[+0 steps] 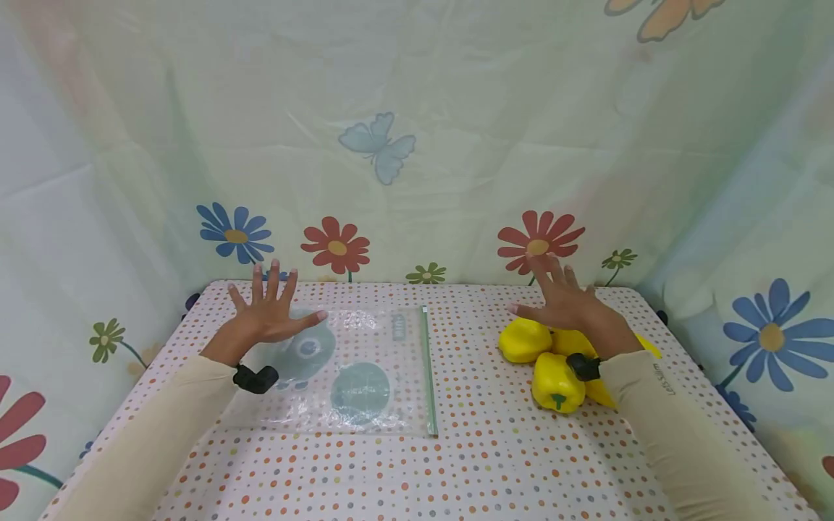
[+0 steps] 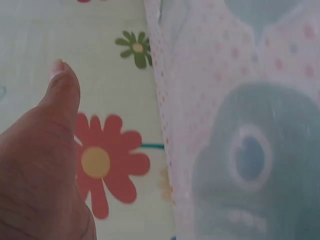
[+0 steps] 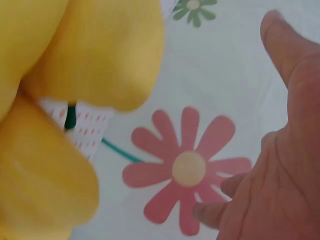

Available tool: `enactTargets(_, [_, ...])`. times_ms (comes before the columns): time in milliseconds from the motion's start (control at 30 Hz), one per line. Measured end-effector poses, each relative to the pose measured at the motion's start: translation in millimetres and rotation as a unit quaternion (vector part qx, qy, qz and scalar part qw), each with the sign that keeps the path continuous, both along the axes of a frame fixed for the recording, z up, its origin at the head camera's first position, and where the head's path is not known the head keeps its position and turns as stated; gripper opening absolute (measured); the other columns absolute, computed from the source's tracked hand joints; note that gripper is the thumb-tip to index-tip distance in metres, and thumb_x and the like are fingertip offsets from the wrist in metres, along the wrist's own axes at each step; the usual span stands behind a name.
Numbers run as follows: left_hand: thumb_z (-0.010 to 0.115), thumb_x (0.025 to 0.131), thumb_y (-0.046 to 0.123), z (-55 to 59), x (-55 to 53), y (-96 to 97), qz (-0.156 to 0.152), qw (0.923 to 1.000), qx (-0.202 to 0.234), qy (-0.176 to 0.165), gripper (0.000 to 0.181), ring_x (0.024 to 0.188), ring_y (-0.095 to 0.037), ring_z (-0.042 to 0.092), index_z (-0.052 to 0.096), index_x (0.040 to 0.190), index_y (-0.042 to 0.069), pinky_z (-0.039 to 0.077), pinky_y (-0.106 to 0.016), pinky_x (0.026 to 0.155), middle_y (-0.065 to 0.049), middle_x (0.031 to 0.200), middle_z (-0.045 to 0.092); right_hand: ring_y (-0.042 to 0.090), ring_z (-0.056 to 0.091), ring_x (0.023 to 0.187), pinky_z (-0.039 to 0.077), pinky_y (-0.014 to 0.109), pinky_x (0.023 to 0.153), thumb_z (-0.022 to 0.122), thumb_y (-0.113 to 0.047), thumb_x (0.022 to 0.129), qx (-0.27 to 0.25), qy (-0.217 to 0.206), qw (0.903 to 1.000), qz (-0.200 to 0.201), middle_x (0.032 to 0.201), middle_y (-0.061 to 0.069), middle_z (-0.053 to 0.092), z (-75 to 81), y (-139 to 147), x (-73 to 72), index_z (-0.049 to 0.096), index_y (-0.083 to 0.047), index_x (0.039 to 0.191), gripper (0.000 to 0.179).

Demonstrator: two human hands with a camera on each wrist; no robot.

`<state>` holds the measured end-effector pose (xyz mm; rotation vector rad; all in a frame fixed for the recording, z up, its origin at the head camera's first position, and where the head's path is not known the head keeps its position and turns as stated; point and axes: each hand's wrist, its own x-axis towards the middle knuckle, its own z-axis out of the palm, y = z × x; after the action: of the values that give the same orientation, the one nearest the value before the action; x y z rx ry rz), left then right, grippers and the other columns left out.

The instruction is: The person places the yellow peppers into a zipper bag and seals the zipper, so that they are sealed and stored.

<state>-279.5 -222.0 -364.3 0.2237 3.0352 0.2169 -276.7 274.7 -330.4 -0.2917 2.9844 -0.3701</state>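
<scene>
My left hand (image 1: pixel 266 315) is raised with its fingers spread, above the left part of a clear zip bag (image 1: pixel 404 376). The bag lies flat, with pale blue-green printed shapes and a green zip strip along its right edge. Holding nothing, my right hand (image 1: pixel 565 304) also spreads its fingers, above a group of yellow bell peppers (image 1: pixel 558 383). Part of the group is hidden behind that hand and wrist. In the right wrist view, several yellow peppers (image 3: pixel 110 55) fill the left side, apart from the hand. The left wrist view shows the bag (image 2: pixel 285 130) to the right of the thumb.
A dotted cloth covers the table (image 1: pixel 482 463). Behind it and at both sides hangs a pale curtain (image 1: pixel 456 202) printed with flowers and butterflies. A black band (image 1: pixel 256 378) sits on the left wrist and another black band (image 1: pixel 583 367) on the right.
</scene>
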Motion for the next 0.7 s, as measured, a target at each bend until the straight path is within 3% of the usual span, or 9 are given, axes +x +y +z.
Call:
enactTargets(167, [0.036,0.082,0.079,-5.9,1.7,17.9,-0.034,0.9992,0.000,0.020,0.110,0.138,-0.041,-0.029,0.001,0.156,0.008,-0.029,-0.067,0.094,-0.021,0.156,-0.023,0.047,-0.003,0.143,-0.001,0.074,0.102,0.063,-0.049,0.088,-0.030,0.019,0.9990,0.029,0.159,0.024,-0.004,-0.2,-14,0.8,-0.005,-0.013,0.157,0.103])
enactTargets(267, [0.039,0.084,0.076,-5.4,8.8,32.0,-0.046,0.9986,-0.006,0.024,0.106,0.140,-0.041,-0.025,0.002,0.156,0.008,-0.024,-0.068,0.097,-0.021,0.157,-0.021,0.044,0.001,0.144,0.003,0.072,0.105,0.065,-0.040,0.090,-0.051,0.025,0.9975,0.042,0.160,0.022,0.003,-0.7,-24,2.0,0.000,-0.011,0.157,0.098])
enactTargets(500, [0.040,0.084,0.075,-16.9,23.9,55.4,-0.078,0.9961,0.016,0.037,0.104,0.143,-0.041,-0.018,0.007,0.157,0.009,-0.020,-0.069,0.100,-0.019,0.160,-0.014,0.043,0.006,0.144,0.011,0.063,0.110,0.054,-0.042,0.097,-0.098,0.006,0.9940,0.050,0.160,0.023,0.005,-8.9,-48,10.2,0.000,-0.003,0.156,0.088])
enactTargets(700, [0.039,0.085,0.076,-33.2,39.8,72.8,-0.106,0.9930,0.052,0.011,0.106,0.143,-0.039,-0.017,0.005,0.157,0.007,-0.019,-0.068,0.101,-0.018,0.160,-0.014,0.040,0.015,0.144,0.017,0.057,0.111,0.053,-0.038,0.099,-0.107,0.011,0.9918,0.069,0.158,0.022,0.016,-23.0,-65,16.1,0.014,0.000,0.155,0.078])
